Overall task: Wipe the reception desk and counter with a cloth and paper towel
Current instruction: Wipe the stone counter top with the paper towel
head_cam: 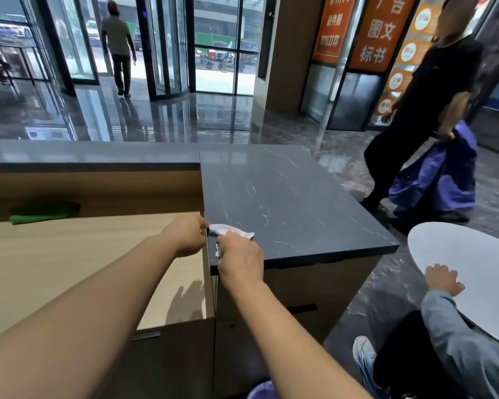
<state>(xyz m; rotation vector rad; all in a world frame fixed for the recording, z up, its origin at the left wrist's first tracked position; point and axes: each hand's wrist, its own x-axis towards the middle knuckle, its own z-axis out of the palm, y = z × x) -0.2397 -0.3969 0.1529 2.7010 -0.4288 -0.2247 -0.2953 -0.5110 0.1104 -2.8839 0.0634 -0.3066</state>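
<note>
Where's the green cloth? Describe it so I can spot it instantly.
Start at the pale wooden desk left of the dark marble counter. Follow the desk to its far edge, below the raised ledge. The green cloth lies there, bunched, the only green thing, unlike the white paper towel in the hands.

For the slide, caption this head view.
Both hands hold a paper towel at the dark counter's edge.

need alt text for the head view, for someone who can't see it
Both hands, left and right, hold a white paper towel at the near-left edge of a dark marble counter. A green cloth lies at the back of the lower wooden desk to the left.
</note>
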